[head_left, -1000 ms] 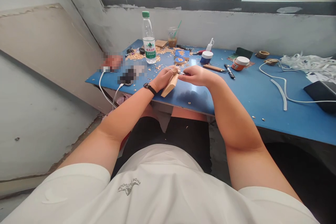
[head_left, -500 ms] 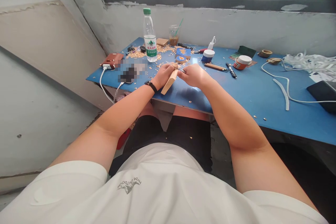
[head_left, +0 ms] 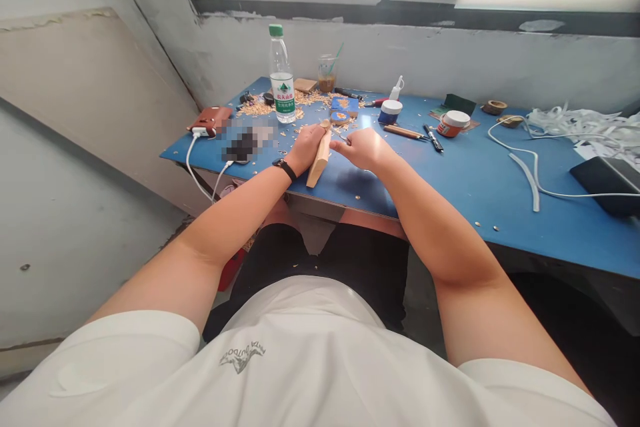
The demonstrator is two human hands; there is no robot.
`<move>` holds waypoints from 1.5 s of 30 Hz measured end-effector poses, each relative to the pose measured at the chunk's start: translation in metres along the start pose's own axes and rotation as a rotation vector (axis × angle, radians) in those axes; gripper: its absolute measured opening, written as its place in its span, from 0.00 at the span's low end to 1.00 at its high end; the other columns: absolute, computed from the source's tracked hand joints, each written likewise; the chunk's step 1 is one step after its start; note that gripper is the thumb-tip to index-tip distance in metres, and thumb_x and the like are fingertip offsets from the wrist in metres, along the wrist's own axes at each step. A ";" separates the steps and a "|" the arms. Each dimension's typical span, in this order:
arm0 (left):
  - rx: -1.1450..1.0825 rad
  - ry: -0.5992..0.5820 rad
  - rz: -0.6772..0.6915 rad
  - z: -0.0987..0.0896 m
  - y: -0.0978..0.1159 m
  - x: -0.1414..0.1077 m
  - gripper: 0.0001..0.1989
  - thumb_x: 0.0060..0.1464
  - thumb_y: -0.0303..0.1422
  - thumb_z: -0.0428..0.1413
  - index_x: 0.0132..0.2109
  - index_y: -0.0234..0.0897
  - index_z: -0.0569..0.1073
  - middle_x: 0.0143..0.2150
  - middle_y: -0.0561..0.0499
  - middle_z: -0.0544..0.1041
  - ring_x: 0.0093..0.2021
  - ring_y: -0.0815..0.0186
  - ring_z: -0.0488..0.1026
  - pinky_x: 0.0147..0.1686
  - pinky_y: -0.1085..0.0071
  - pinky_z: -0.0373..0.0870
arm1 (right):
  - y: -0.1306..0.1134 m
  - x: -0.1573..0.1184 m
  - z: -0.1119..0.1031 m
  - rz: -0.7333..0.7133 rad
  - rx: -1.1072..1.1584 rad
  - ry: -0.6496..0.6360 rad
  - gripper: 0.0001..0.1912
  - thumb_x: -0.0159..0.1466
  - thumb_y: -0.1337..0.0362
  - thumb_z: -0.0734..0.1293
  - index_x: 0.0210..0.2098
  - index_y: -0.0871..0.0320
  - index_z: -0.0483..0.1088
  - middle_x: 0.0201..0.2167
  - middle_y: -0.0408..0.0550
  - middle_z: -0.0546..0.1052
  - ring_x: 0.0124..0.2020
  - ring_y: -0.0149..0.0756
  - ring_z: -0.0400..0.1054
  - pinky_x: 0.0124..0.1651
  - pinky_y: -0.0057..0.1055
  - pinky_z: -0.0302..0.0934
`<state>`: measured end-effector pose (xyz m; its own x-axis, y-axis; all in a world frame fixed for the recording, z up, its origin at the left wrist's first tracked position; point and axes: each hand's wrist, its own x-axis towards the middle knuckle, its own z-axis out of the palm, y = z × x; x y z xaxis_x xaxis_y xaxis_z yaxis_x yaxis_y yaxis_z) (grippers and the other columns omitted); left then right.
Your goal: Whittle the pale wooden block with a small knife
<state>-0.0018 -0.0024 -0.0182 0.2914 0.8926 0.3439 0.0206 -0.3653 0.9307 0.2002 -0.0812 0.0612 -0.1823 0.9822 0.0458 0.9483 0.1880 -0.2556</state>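
Observation:
My left hand (head_left: 306, 148) is wrapped round the upper part of a pale wooden block (head_left: 319, 167), which slants over the desk's near edge. At the block's far end is a rounded, carved-looking piece (head_left: 325, 125), partly covered by my fingers. My right hand (head_left: 364, 148) is closed round a carving knife (head_left: 342, 138); only a little of its thin metal blade shows, and the handle is hidden in the fist. The blade lies close to the right side of the wood, but contact cannot be made out. My right thumb stretches towards the block.
On the blue desk (head_left: 440, 193) are wood shavings (head_left: 255, 107), a water bottle (head_left: 283, 90), a drink cup (head_left: 327, 73), a blue-and-white jar (head_left: 391, 111), an orange jar (head_left: 453, 123), pens (head_left: 433, 138), a brown case (head_left: 213, 121) and white cables (head_left: 537, 167).
My right thumb has straightened and the right hand has shifted slightly around the far end of the wood. My left hand keeps its hold on the block. The view has tilted a little.

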 end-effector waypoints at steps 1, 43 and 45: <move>0.010 -0.014 0.003 0.000 0.002 -0.001 0.41 0.76 0.75 0.60 0.32 0.44 0.70 0.27 0.52 0.71 0.29 0.64 0.67 0.32 0.64 0.63 | 0.002 0.001 0.000 -0.011 0.020 0.010 0.37 0.89 0.35 0.66 0.29 0.51 0.67 0.28 0.49 0.72 0.36 0.42 0.66 0.40 0.40 0.53; 0.063 -0.183 -0.029 0.006 0.008 -0.015 0.28 0.83 0.46 0.60 0.30 0.43 0.69 0.28 0.51 0.68 0.30 0.63 0.68 0.40 0.60 0.70 | 0.035 -0.004 -0.019 -0.315 0.204 -0.039 0.40 0.77 0.29 0.80 0.32 0.50 0.62 0.29 0.39 0.63 0.38 0.37 0.57 0.44 0.39 0.54; 0.084 -0.215 -0.025 0.005 0.012 -0.016 0.28 0.84 0.46 0.59 0.30 0.43 0.70 0.28 0.51 0.68 0.30 0.63 0.67 0.40 0.59 0.70 | 0.034 -0.002 -0.016 -0.300 0.186 -0.023 0.40 0.77 0.27 0.79 0.32 0.50 0.63 0.28 0.40 0.64 0.37 0.37 0.58 0.43 0.38 0.54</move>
<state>-0.0015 -0.0225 -0.0133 0.4870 0.8278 0.2784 0.1070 -0.3729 0.9217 0.2366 -0.0770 0.0676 -0.4538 0.8824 0.1243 0.7882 0.4625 -0.4059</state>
